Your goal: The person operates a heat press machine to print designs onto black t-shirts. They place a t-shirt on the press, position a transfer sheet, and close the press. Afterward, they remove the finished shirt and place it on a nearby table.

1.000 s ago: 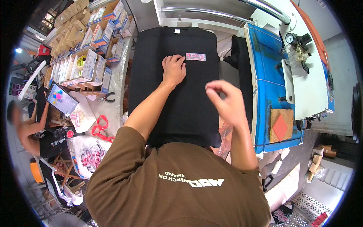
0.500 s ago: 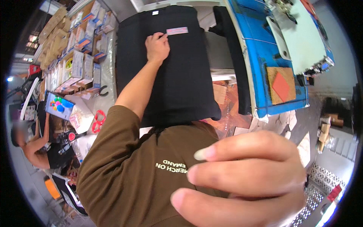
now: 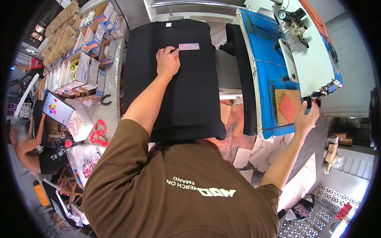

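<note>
A black shirt (image 3: 190, 91) lies spread flat in front of me, with a small white tag near its far edge. On its upper part sits a small rectangular transfer label (image 3: 188, 46) with pink and pale printing. My left hand (image 3: 168, 62) rests on the shirt, fingers bent and closed at the label's left end. Far to the right, my right hand (image 3: 306, 119) has its fingertips round a black handle (image 3: 310, 101) at the front corner of a white press machine (image 3: 313, 59). Part of that handle is hidden behind the fingers.
Right of the shirt stand a strip of black fabric (image 3: 245, 87) and a blue-covered table (image 3: 264, 75) bearing a brown pad (image 3: 282, 96) with an orange diamond. Stacked boxes (image 3: 75, 71), pliers (image 3: 104, 101) and red scissors (image 3: 98, 133) lie left. Another person (image 3: 29, 148) holds a tablet (image 3: 57, 108).
My right hand has moved from close before the camera, out to the handle on the press. My left hand stays at the label. The view has shifted slightly.
</note>
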### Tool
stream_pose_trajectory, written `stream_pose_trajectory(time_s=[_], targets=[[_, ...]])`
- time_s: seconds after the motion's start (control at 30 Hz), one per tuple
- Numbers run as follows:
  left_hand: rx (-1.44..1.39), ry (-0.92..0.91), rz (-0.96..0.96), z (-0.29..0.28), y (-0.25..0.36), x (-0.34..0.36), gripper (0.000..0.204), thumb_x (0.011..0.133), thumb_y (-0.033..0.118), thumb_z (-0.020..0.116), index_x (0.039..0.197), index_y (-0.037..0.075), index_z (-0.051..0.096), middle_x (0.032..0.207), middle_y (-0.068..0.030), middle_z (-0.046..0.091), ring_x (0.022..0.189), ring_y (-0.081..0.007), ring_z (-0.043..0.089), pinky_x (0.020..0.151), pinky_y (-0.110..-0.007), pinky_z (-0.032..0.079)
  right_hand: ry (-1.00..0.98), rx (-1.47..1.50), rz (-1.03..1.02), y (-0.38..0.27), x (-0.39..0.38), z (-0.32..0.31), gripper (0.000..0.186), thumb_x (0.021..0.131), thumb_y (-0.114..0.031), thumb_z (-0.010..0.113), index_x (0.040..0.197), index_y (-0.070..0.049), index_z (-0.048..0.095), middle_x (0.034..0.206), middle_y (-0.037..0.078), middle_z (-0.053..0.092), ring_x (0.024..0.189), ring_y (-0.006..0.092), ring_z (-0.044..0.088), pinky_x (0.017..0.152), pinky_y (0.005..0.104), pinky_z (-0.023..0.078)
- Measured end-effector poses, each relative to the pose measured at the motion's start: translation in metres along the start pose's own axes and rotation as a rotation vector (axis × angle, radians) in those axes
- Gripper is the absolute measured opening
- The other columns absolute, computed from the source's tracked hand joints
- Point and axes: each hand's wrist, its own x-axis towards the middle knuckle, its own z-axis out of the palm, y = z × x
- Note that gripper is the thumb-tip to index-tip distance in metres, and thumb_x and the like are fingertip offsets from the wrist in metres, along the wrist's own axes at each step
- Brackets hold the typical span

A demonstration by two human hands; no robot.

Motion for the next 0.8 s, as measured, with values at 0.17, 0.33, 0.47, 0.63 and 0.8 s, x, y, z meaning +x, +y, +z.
stream_pose_trajectory(time_s=[0.17,0.33,0.47,0.63,0.8], targets=[[0.002,-0.006,-0.008,-0.003,0.001,-0.001,0.023,0.086,0.013,0.065,0.106,0.012,0.075,0.111,-0.0044,0.062,0.105,-0.0278,0.056,0.108,-0.049,0.036,-0.109,-0.037,0.137,-0.012,0.011,0.009,0.041,0.089,-0.029,0.069,0.109,0.004,0.055,0.104,0.022,0.062,0.101,0.0398,0.053,0.089,0.0495,0.042],[0.001,-0.006,-0.002,-0.007,0.002,0.000,0.022,0.087,0.014,0.064,0.107,0.011,0.075,0.109,-0.0054,0.063,0.104,-0.0285,0.056,0.108,-0.050,0.037,-0.155,0.056,0.155,-0.012,0.013,0.002,0.046,0.087,-0.030,0.072,0.113,0.003,0.055,0.104,0.022,0.063,0.101,0.0399,0.053,0.089,0.0491,0.043],[0.030,0.003,0.008,-0.007,0.005,0.000,0.022,0.088,0.014,0.064,0.106,0.010,0.075,0.109,-0.0059,0.063,0.104,-0.0286,0.056,0.108,-0.050,0.037,-0.154,0.043,0.150,-0.025,0.007,-0.004,0.050,0.087,-0.038,0.072,0.111,0.002,0.056,0.102,0.021,0.062,0.100,0.0395,0.053,0.088,0.0493,0.043],[0.017,0.003,0.010,-0.008,0.011,0.000,0.021,0.088,0.014,0.063,0.105,0.010,0.075,0.110,-0.0062,0.063,0.105,-0.0289,0.056,0.108,-0.051,0.036,-0.152,0.081,0.097,-0.073,-0.004,-0.024,0.059,0.084,-0.037,0.076,0.120,0.004,0.053,0.110,0.026,0.058,0.103,0.0427,0.051,0.090,0.0499,0.042],[-0.072,0.004,-0.040,-0.010,0.000,0.004,0.023,0.089,0.015,0.062,0.107,0.004,0.073,0.113,-0.0111,0.068,0.107,-0.0323,0.060,0.102,-0.043,0.043,-0.120,0.188,-0.021,-0.130,-0.021,-0.035,0.053,0.081,-0.027,0.077,0.116,0.005,0.053,0.110,0.026,0.057,0.107,0.0446,0.050,0.094,0.0520,0.040]])
